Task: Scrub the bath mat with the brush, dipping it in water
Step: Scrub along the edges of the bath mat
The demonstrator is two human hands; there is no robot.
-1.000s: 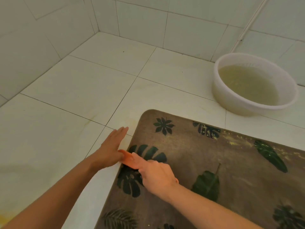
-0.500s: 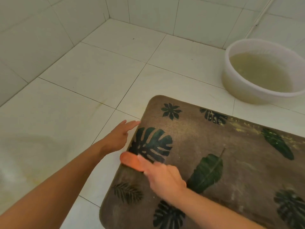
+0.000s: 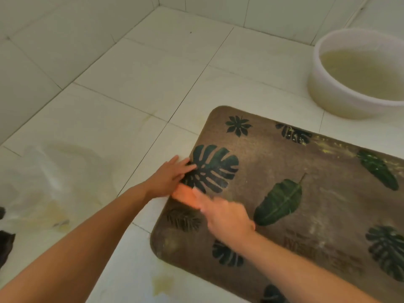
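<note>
White tiled bathroom floor and tiled walls, dim light. The brown bath mat with dark leaf prints lies flat on the floor, its near-left corner toward the camera. The left hand rests flat on the mat's left edge, fingers straight, pinning it beside the big monstera print. The right hand holds the orange brush, fingers wrapped over its back and one finger lying along the top. It is motion-blurred, so the exact finger placement is unclear. The brush sits on the mat at the left edge, touching or just below the left hand. A white basin with cloudy water stands on the floor past the mat's far edge, well apart from the brush. Judgement on progress: scrubbing is underway at the left end only. Yellowish specks along the far edge and pale streaks toward the right suggest most of the mat is not yet cleaned. No foam or clearly wet patch shows under the brush, so a dip in the basin probably comes soon. The middle, right side and far edge are left to do. A yellow stain marks the floor near the mat's near corner.
</note>
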